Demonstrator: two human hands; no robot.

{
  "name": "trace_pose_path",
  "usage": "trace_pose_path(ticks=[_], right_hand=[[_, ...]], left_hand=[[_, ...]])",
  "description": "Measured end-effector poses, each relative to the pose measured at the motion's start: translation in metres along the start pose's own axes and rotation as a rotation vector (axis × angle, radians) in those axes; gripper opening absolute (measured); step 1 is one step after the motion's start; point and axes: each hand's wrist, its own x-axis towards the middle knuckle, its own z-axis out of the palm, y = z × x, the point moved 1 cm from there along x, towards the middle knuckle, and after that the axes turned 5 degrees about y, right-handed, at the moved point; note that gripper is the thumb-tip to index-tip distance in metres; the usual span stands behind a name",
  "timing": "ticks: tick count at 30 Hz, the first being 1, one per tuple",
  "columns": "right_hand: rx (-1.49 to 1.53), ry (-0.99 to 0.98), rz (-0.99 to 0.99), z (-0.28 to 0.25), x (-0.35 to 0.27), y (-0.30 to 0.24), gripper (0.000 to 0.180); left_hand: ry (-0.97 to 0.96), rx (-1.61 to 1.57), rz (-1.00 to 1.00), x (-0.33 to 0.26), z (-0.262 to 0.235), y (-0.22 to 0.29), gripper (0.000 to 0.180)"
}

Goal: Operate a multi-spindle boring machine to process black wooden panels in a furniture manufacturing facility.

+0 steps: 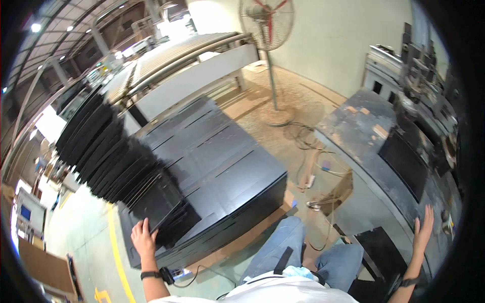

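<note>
My left hand (143,236) rests on the near corner of a black flat panel (156,204) at the front of a fanned row of black panels (106,146) leaning on a big stack of black sheets (222,151). The fingers lie on the panel's edge, gripping it lightly. My right hand (423,230) is raised with fingers spread, touching the edge of a dark grey workbench (353,131). It holds nothing. My legs in jeans show between the stack and the bench.
A standing fan (268,22) is on the sawdust-covered floor behind the stack. Cables (313,151) trail across the floor. A black panel (404,161) lies on the workbench, another black piece (379,250) by my right knee. A long conveyor machine (187,60) runs behind.
</note>
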Motion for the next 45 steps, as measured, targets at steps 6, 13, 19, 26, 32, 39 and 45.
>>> trace_pose_path(ticks=[6, 13, 19, 26, 32, 39, 45], right_hand=[[-0.481, -0.45, 0.926, -0.099, -0.238, 0.015, 0.096], [-0.412, -0.184, 0.835, -0.132, -0.291, -0.031, 0.078], [-0.162, 0.155, 0.542, -0.211, -0.199, -0.055, 0.06], [0.01, 0.155, -0.019, -0.172, -0.014, -0.079, 0.046], [0.007, 0.034, -0.127, -0.057, 0.072, -0.071, 0.039], [0.148, -0.232, -0.135, 0.077, 0.111, -0.047, 0.049], [0.282, -0.168, -0.356, 0.103, 0.136, -0.06, 0.038]], left_hand=[[-0.058, 0.087, -0.132, -0.017, 0.027, -0.046, 0.077], [0.251, 0.381, 0.182, 0.06, 0.007, 0.059, 0.076], [0.126, -1.139, 0.812, 0.103, -0.05, 0.451, 0.052], [-0.087, -1.074, 1.25, 0.04, -0.088, 0.762, 0.076], [-0.123, -1.137, 1.338, 0.012, -0.125, 0.691, 0.068], [0.333, -1.108, 1.314, 0.02, -0.076, 0.49, 0.029], [0.291, -0.552, 0.847, 0.003, -0.097, 0.277, 0.018]])
